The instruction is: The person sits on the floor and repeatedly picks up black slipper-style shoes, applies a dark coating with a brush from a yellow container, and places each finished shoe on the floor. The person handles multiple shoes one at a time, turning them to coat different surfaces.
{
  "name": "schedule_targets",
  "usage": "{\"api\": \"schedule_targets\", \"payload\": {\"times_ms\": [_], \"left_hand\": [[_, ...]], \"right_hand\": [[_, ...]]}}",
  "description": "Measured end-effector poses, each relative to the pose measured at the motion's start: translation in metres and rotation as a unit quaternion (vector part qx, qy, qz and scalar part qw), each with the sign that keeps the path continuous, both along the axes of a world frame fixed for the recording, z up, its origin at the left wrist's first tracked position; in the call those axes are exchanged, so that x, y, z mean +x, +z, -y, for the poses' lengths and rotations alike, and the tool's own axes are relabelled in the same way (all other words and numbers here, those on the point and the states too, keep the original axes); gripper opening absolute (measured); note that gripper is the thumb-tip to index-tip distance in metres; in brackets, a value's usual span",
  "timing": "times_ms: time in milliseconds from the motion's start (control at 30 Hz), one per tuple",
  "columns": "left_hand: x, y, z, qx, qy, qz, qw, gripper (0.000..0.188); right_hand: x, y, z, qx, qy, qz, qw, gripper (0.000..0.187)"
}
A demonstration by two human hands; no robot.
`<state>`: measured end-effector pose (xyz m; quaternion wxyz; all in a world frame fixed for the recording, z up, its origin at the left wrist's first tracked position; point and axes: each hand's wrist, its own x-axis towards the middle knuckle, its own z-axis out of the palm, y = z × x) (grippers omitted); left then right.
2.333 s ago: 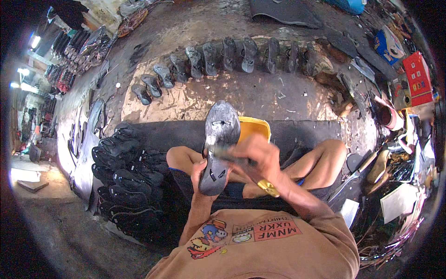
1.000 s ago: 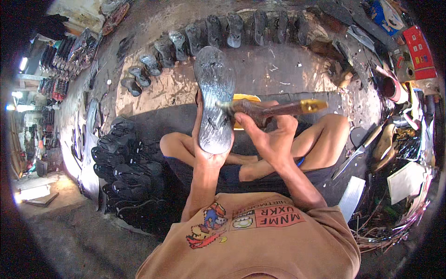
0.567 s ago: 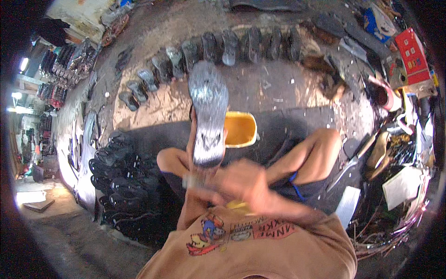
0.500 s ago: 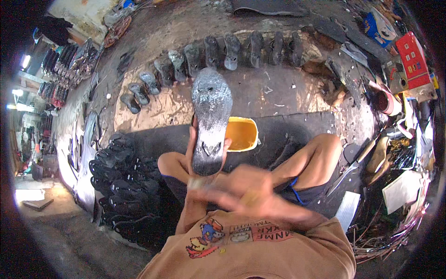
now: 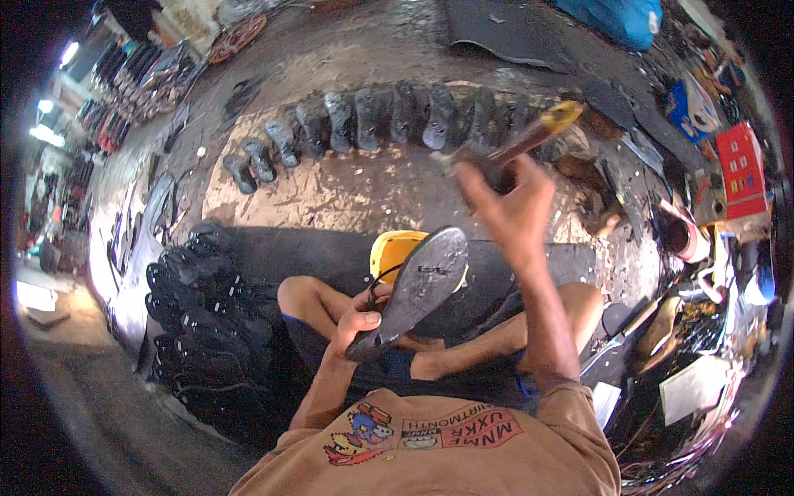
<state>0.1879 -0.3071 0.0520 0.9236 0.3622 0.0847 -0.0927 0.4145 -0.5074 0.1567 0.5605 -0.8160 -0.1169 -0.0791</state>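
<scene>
My left hand (image 5: 360,326) is closed around the narrow end of a black flip-flop sandal (image 5: 430,269). The sandal tilts up to the right with its sole showing and a thin dark strap curving behind it. My right hand (image 5: 521,207), raised to the right of the sandal and apart from it, grips a dark, stained tool (image 5: 533,136) with a yellow rounded end and a pale tip opposite. Whether this is a brush or a hammer I cannot make out. Partly hidden behind the sandal is a yellow container (image 5: 397,248).
Several dark soles (image 5: 368,120) stand in a curved row on a worn brown sheet (image 5: 273,198) ahead. A pile of black sandals (image 5: 198,306) lies at my left. Scraps, a red box (image 5: 740,169) and a white board (image 5: 695,388) are on the right. My crossed legs frame the work.
My right hand has swung from low across my lap to up and right. The sandal has come down, moved right and tilted. The view has shifted slightly.
</scene>
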Motion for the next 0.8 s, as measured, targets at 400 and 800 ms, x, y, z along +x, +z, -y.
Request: {"api": "schedule_targets", "payload": {"times_ms": [400,800], "left_hand": [[0.002,0.086,-0.120,0.378,0.302,0.002,0.875,0.061],[0.106,-0.165,-0.609,0.278,0.606,-0.362,0.652,0.034]], "right_hand": [[0.011,-0.057,-0.005,0.048,-0.028,0.072,0.996,0.035],[-0.093,-0.128,0.015,-0.176,-0.157,-0.139,0.962,0.058]]}}
